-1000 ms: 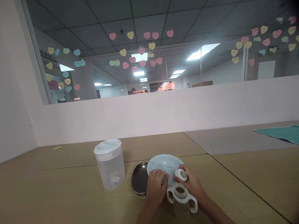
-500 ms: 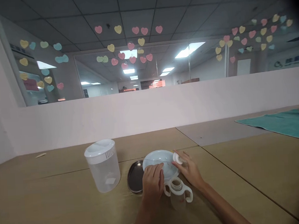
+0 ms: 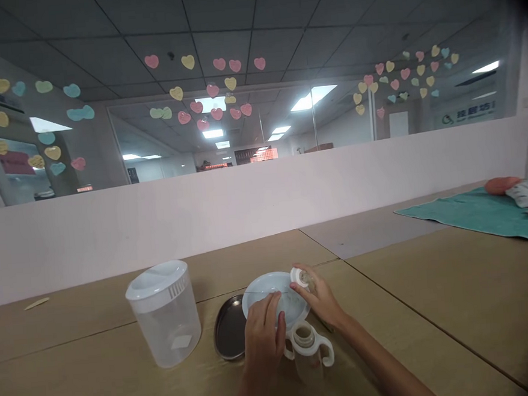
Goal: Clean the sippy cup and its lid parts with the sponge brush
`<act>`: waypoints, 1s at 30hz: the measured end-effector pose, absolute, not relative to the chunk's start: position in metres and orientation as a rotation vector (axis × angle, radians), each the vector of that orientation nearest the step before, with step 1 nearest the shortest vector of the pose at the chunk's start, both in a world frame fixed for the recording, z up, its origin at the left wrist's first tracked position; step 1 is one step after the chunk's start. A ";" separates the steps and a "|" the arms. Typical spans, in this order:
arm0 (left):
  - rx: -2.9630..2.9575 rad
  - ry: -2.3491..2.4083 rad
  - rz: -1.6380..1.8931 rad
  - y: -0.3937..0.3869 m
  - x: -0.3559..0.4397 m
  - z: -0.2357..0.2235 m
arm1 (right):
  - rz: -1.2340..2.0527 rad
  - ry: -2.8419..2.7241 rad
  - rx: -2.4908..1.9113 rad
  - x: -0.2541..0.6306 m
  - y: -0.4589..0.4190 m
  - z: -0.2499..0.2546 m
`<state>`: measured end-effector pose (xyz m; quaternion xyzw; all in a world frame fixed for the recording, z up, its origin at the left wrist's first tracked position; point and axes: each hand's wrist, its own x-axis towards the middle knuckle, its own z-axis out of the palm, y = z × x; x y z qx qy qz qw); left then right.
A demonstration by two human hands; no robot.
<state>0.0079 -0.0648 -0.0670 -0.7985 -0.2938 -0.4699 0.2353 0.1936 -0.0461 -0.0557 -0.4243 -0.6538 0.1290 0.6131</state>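
Observation:
My right hand (image 3: 323,296) grips a bottle top (image 3: 299,278) with a white ring and a clear part, held above the right rim of a pale bowl (image 3: 256,283). At the bowl's near left side is my left hand (image 3: 262,337), its fingers slightly bent and the thumb apart, with nothing visible in it. A faint thin line crosses the bowl toward the bottle top; I cannot tell what it is. A clear baby bottle (image 3: 309,364) with two white handles stands upright without a top, between my forearms. My left hand partly covers the bowl.
A dark metal tray (image 3: 228,330) lies left of the bowl, partly behind my left hand. Farther left stands a clear bucket (image 3: 169,331) with a white lid. A teal cloth (image 3: 477,213) with an orange object (image 3: 500,185) lies at the far right, before the low white wall (image 3: 246,199).
The view has turned to the right, so most things sit farther left and more of the cloth shows. Both hands keep nearly the same places around the bowl; the bottle top stays in my right hand.

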 end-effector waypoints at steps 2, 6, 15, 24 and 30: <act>-2.189 -0.774 -1.272 -0.067 0.010 -0.066 | 0.241 -1.520 -0.976 0.191 -0.053 -0.056; -2.170 -0.709 -1.237 -0.072 0.014 -0.065 | 0.088 -1.559 -0.930 0.182 -0.069 -0.057; -2.010 -0.629 -1.345 -0.076 0.021 -0.067 | 0.034 -1.813 -0.936 0.173 -0.085 -0.049; -2.095 -0.729 -1.467 -0.081 0.026 -0.069 | 0.100 -1.891 -0.879 0.176 -0.088 -0.038; -2.229 -0.791 -1.541 -0.081 0.030 -0.081 | 0.220 -1.909 -0.907 0.182 -0.089 -0.036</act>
